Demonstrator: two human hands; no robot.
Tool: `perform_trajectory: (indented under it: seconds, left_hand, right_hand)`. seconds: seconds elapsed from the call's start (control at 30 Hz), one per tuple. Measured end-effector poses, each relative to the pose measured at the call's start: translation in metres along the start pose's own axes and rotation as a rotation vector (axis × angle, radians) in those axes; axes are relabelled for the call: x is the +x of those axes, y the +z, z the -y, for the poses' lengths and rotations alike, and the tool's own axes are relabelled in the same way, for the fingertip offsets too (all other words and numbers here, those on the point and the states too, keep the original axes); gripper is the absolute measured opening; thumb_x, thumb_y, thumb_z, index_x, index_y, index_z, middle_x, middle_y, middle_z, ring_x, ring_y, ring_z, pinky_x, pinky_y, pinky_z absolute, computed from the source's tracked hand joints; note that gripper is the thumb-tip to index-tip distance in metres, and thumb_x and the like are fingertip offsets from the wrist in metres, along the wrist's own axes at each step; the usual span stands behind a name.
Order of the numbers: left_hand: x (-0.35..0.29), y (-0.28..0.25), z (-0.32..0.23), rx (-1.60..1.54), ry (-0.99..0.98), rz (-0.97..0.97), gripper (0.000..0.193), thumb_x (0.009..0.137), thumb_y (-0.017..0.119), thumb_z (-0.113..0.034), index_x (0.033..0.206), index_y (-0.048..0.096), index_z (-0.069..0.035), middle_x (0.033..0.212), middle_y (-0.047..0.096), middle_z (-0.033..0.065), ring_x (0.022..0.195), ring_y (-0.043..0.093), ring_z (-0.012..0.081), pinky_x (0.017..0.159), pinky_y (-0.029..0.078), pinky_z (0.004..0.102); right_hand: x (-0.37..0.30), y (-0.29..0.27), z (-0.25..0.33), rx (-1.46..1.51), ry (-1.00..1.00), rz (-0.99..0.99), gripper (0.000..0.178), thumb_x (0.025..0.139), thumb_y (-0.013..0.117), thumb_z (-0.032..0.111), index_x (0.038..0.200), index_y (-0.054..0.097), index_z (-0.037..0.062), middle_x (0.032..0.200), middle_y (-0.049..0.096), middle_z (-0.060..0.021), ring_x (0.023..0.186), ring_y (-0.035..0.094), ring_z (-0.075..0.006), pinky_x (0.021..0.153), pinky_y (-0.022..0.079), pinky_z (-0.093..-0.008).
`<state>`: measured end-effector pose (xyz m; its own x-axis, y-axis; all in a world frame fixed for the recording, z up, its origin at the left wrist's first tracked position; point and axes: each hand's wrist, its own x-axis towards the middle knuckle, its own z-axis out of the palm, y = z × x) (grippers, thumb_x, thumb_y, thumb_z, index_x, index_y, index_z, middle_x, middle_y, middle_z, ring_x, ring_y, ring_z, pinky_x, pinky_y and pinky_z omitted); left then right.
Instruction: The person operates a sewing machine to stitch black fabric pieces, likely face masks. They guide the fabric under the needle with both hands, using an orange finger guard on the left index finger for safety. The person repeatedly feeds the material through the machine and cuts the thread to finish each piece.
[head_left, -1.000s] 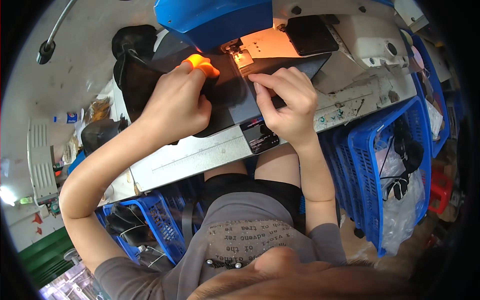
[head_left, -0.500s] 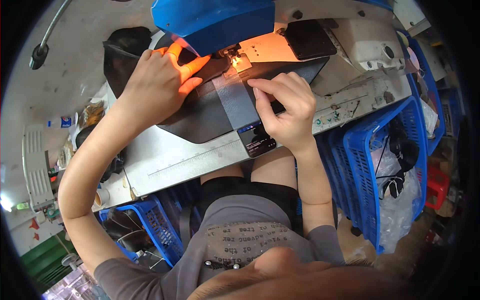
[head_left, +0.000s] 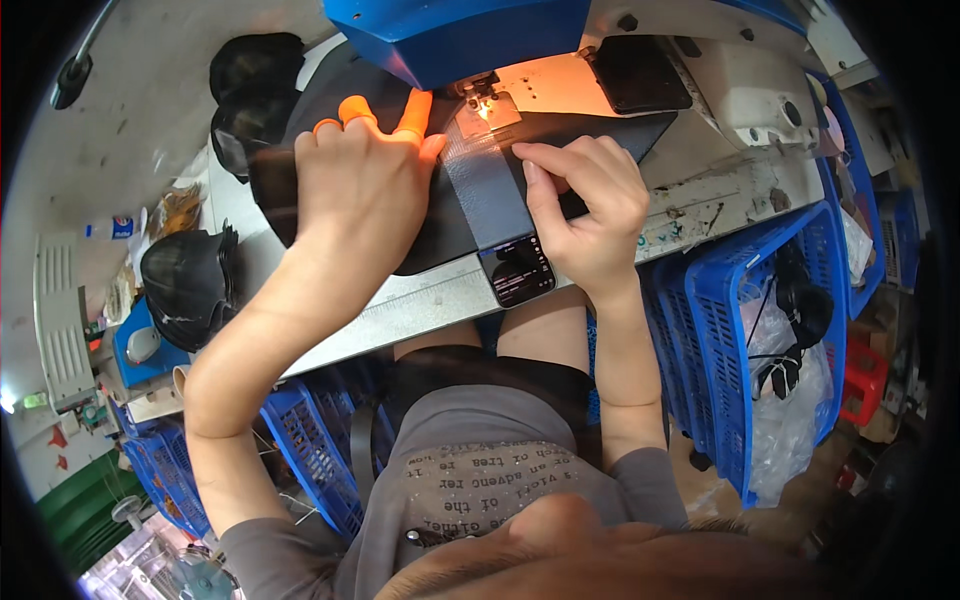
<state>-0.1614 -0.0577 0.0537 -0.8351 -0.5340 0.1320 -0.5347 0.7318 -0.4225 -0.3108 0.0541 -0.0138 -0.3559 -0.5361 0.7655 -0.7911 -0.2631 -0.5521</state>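
resting left hand [head_left: 360,195], fingers spread, at ten-thirty on black panel [head_left: 441,228], itself at twelve o'clock by blue machine head [head_left: 465,40], seemingly to flatten it, with right hand [head_left: 597,198] narrowed at one-thirty, unable to tell whether pinching anything.

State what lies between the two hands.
In the head view, black material with a paler grey strip lies between the left hand and the right hand; a phone sits at the strip's near end.
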Motion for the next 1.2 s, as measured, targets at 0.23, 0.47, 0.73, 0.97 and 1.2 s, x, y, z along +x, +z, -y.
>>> perform_trajectory:
  seconds: [0.23, 0.47, 0.73, 0.97, 1.2]
  left_hand:
    - [0.006, 0.018, -0.003, 0.067, -0.078, -0.164, 0.038, 0.093, 0.06, -0.037, 0.126, 0.065, -0.019, 0.078, 0.062, 0.0159, 0.061, 0.062, 0.0288, 0.056, 0.048, 0.0384]
    - [-0.031, 0.013, 0.014, -0.107, -0.1, -0.181, 0.037, 0.09, 0.064, -0.034, 0.118, 0.066, -0.01, 0.094, 0.063, 0.0248, 0.071, 0.063, 0.0342, 0.067, 0.049, 0.0429]
    - [-0.078, 0.009, 0.02, -0.333, -0.029, -0.261, 0.051, 0.087, 0.069, -0.028, 0.133, 0.059, -0.009, 0.12, 0.055, 0.0282, 0.086, 0.055, 0.0341, 0.085, 0.043, 0.0416]
    - [-0.097, 0.021, 0.023, -0.458, -0.008, -0.328, 0.075, 0.075, 0.076, -0.047, 0.138, 0.054, -0.01, 0.124, 0.052, 0.0252, 0.101, 0.053, 0.0374, 0.092, 0.04, 0.0449]
    - [-0.108, 0.062, 0.031, -0.604, 0.062, -0.467, 0.07, 0.06, 0.068, -0.003, 0.129, 0.056, -0.007, 0.115, 0.054, 0.0133, 0.113, 0.052, 0.0343, 0.108, 0.033, 0.0541]
  right_hand:
    - [0.001, -0.002, 0.003, 0.032, 0.05, 0.008, 0.018, 0.069, 0.07, -0.003, 0.084, 0.073, 0.0073, 0.063, 0.059, -0.0011, 0.059, 0.052, -0.0189, 0.056, 0.039, -0.0322]
    - [0.003, -0.001, 0.005, 0.012, 0.034, -0.003, 0.016, 0.07, 0.07, -0.003, 0.083, 0.073, 0.0064, 0.063, 0.059, -0.0017, 0.06, 0.052, -0.0192, 0.058, 0.041, -0.0325]
    - [0.001, 0.0, 0.005, -0.054, 0.015, -0.004, 0.014, 0.071, 0.07, -0.001, 0.082, 0.073, 0.0064, 0.065, 0.058, -0.0016, 0.06, 0.053, -0.0195, 0.058, 0.041, -0.0328]
    - [0.001, 0.001, 0.007, -0.083, 0.035, 0.009, 0.014, 0.072, 0.07, -0.001, 0.084, 0.073, 0.0062, 0.066, 0.058, -0.0023, 0.06, 0.052, -0.0199, 0.058, 0.041, -0.0333]
    - [0.001, 0.001, 0.009, -0.093, 0.068, 0.023, 0.016, 0.075, 0.068, -0.003, 0.087, 0.073, 0.0062, 0.064, 0.054, -0.0034, 0.06, 0.051, -0.0195, 0.059, 0.04, -0.0334]
